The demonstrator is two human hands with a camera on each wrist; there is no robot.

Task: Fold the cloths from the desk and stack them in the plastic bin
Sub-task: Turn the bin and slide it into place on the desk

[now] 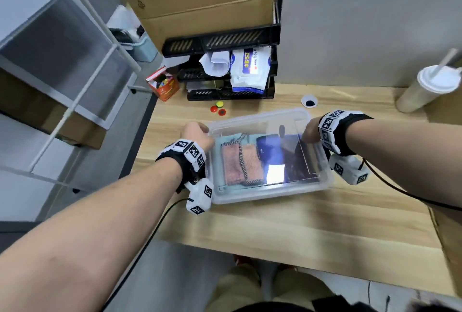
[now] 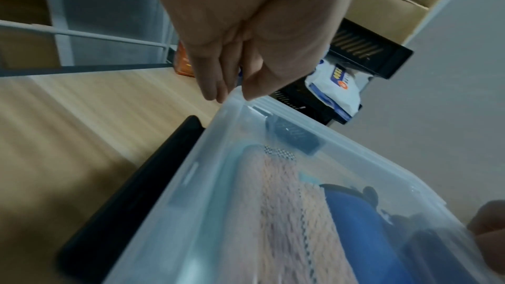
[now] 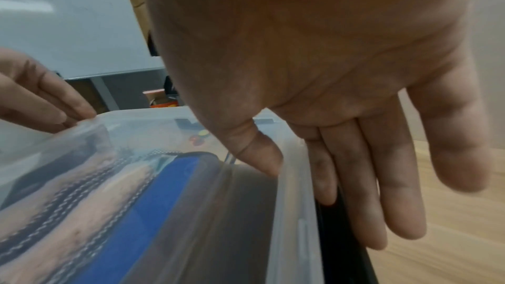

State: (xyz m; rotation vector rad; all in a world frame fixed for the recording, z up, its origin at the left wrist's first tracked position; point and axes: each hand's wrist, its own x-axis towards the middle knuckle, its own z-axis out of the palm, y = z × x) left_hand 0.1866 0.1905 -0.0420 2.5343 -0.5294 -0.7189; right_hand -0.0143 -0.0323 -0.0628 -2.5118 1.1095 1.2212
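Observation:
A clear plastic lid (image 1: 262, 122) lies over the clear plastic bin (image 1: 250, 198) on the wooden desk (image 1: 300, 224). Through it I see folded cloths: a pink one with checkered trim (image 1: 240, 164) on a teal one (image 1: 220, 142), beside a blue one (image 1: 272, 151) and a dark one (image 1: 297, 161). My left hand (image 1: 197, 134) pinches the lid's far left corner (image 2: 235, 94) between thumb and fingers. My right hand (image 1: 310, 130) grips the lid's right edge, thumb (image 3: 262, 154) on top and fingers (image 3: 363, 191) straight down the outside.
A black letter tray (image 1: 220, 42) holding a wipes pack (image 1: 250, 69) stands behind the bin. An orange box (image 1: 163, 85) and small round magnets (image 1: 217, 108) are at the back left. A lidded cup with a straw (image 1: 425, 87) stands at the back right. A white shelf frame (image 1: 75, 74) is left of the desk.

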